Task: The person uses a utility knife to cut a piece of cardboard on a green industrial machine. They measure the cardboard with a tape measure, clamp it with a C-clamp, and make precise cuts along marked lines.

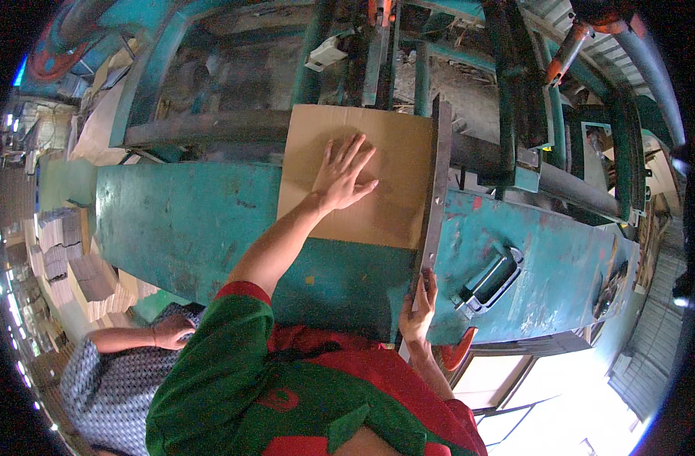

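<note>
A flat brown cardboard sheet point(393, 182) lies across the far edge of the teal metal table. My left hand point(343, 176) rests palm down on it, fingers spread. Along the sheet's right edge runs a long dark metal bar point(434, 182), its near end pointing toward me. My right hand point(418, 308) is wrapped round that near end, fingers on its right side. To the right of this hand a G-clamp point(493, 283) sits on the tabletop. Just below it, a red-orange curved piece point(460, 348) shows at the table's front edge.
Beyond the teal table point(188, 220) stands a machine frame with dark rollers point(210, 129) and upright posts. Stacks of cardboard point(93, 275) are at the left. Another person's hand point(172, 332) and patterned sleeve are close by my left side.
</note>
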`<state>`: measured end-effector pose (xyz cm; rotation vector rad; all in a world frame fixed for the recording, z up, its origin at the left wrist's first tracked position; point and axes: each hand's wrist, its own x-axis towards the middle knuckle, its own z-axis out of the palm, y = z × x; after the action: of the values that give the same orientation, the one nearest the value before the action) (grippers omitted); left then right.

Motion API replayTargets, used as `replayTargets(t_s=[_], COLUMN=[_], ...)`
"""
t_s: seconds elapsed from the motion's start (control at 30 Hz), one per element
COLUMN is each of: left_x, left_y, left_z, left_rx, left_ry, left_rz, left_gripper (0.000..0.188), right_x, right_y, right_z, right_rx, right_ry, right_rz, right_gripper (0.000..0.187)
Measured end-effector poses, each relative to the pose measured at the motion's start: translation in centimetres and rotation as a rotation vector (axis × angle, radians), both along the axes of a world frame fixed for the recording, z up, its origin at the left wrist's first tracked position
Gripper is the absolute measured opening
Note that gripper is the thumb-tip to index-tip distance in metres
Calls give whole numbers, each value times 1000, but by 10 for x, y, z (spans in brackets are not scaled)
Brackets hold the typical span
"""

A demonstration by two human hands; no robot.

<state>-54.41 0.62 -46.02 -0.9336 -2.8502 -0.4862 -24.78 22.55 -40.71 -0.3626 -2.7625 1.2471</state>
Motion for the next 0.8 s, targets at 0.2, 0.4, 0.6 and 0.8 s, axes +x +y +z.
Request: replayTargets(t_s=[0.2,0.4,0.6,0.8], left_x=[1,1,2,-7], left_y=[2,2,2,11], left_z=[-1,-4,-5,13], left_rx=[-26,-11,-104,-335], left_ry=[-22,-40,27,-104], left_rz=[10,0,-6,-14], left_gripper=[76,77,78,79], right_x=[2,4,5,2], right_y=[2,2,2,5], right_z=[0,-6,-10,2], right_rx=[17,16,24,-24], right_ry=[12,26,55,20], right_rz=[18,-6,-27,-49], right_gripper=[57,56,56,57])
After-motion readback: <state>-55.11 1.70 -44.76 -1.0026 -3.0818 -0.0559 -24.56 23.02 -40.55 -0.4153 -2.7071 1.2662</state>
